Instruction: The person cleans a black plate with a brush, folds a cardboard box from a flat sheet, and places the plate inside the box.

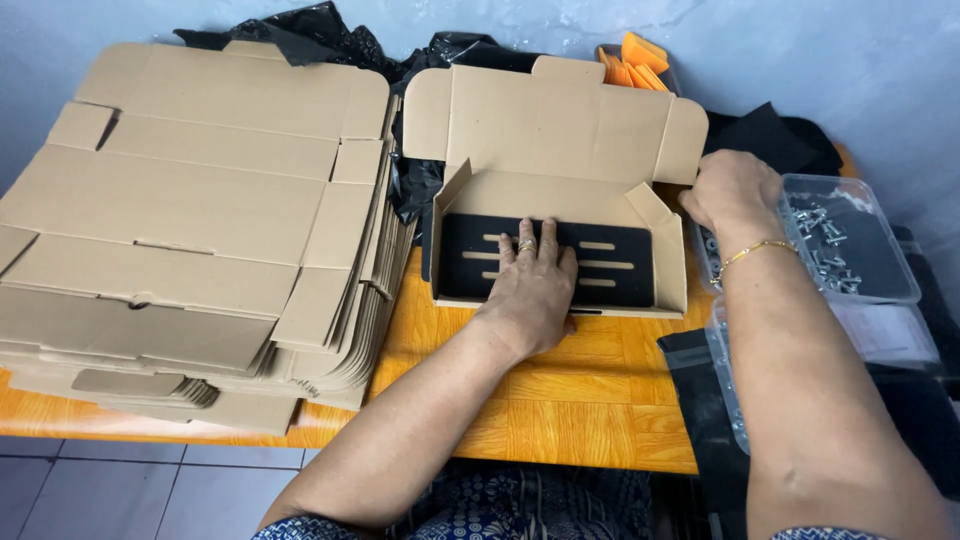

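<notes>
Left hand: the left hand (535,285) lay flat on the black plate with slots (548,260), fingers together and pressed down, clamped on nothing
Right hand: the right hand (733,190) sat at the right end flap of the open cardboard box (560,130); its fingers curled down out of sight, so whether they pinched the flap cannot be told
Where the plate was: inside the box, lying flat on the bottom, touching the front wall
Where the box was: on the orange wooden table (560,410), lid flap open and leaning back
Beside it: a big stack of flat cardboard sheets (190,220) to the left, a clear tub of silver screws (835,245) to the right, some orange pieces (635,62) behind the box, and black plastic bags (300,30) at the back
Step in hand: it looked like the plate was being pushed down snug into the box while the other hand kept the box steady
Next move needs: most likely the left hand would have to lift away without dragging the plate, and the side flaps would have to stay upright
</notes>
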